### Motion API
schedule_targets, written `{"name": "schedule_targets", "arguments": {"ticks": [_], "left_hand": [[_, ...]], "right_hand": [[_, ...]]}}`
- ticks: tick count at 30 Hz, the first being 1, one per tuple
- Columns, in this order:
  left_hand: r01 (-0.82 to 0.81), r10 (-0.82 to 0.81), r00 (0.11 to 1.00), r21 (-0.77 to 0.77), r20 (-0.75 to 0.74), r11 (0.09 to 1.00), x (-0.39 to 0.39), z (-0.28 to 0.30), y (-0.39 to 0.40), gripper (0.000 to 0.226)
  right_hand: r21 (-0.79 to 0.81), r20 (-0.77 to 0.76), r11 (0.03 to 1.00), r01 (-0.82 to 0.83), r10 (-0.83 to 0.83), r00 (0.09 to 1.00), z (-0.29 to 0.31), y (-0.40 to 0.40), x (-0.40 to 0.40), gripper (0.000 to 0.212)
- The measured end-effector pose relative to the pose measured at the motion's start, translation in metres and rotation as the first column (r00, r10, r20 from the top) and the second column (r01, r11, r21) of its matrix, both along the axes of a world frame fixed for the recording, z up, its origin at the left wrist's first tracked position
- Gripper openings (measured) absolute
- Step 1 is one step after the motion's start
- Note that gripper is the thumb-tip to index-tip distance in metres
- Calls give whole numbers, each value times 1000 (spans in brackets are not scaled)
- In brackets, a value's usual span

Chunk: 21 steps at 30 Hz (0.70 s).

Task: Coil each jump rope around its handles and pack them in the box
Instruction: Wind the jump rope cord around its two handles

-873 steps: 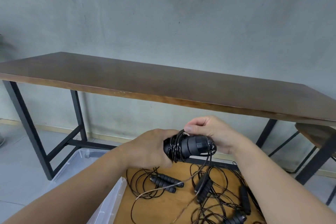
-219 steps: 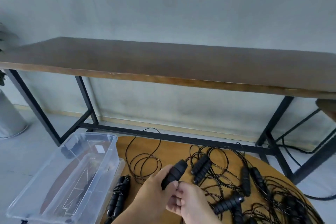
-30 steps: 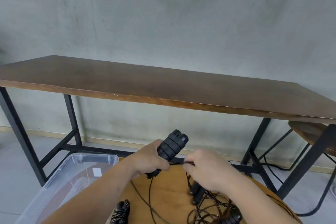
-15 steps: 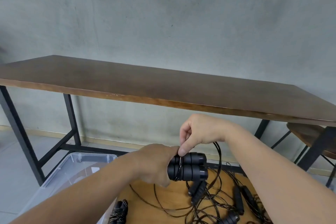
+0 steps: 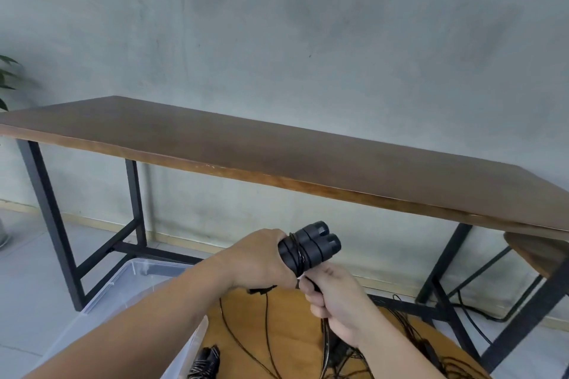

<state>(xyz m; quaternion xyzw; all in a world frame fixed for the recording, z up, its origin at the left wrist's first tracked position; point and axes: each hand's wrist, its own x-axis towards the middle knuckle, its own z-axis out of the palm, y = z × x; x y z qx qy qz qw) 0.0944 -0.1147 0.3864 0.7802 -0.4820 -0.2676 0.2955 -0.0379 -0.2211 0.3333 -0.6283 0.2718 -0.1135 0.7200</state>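
I see the left hand (image 5: 261, 258) clasping a pair of black ribbed cylindrical jump-rope handles (image 5: 309, 246) held side by side, tilted up to the right, with a few turns of thin black cord (image 5: 297, 254) wound round them. The right hand (image 5: 335, 298), just below, is clenched on that cord. Beneath lie a round light-wood tabletop (image 5: 292, 326) strewn with loose ropes, a clear plastic storage box (image 5: 129, 283) at left, and beyond, a long dark-wood table on black metal legs (image 5: 277, 151) against a grey wall (image 5: 308, 24).

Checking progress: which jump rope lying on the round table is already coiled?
The black coiled bundle beside the clear plastic box; the others lie loose.
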Motion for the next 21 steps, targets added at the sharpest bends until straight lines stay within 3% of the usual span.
{"name": "schedule_targets", "arguments": {"ticks": [5,8,10,12,18,19,21], "left_hand": [[-163,142,958,68,249,984,2,-13,-13,48],[-165,116,914,95,389,982,2,-19,-19,47],[-157,84,880,118,468,981,2,-21,-21,45],[-149,43,833,148,552,978,1,-24,-23,43],[8,-144,702,194,697,981,-12,-35,-22,34],[45,-177,695,204,697,978,-15,-35,-21,31],[101,-216,706,206,674,973,-21,-34,-18,28]], "right_hand": [[-383,-237,919,-96,3,972,3,23,1,36],[-630,-374,740,-236,-22,927,4,26,-1,34],[-747,-460,560,-358,-46,887,6,29,-3,30],[-790,-544,385,-477,-80,835,12,33,-5,22],[-776,-629,98,-623,-44,776,66,25,2,15],[-778,-626,85,-623,-13,780,74,18,4,15],[-765,-622,160,-623,63,780,85,4,5,11]]}}
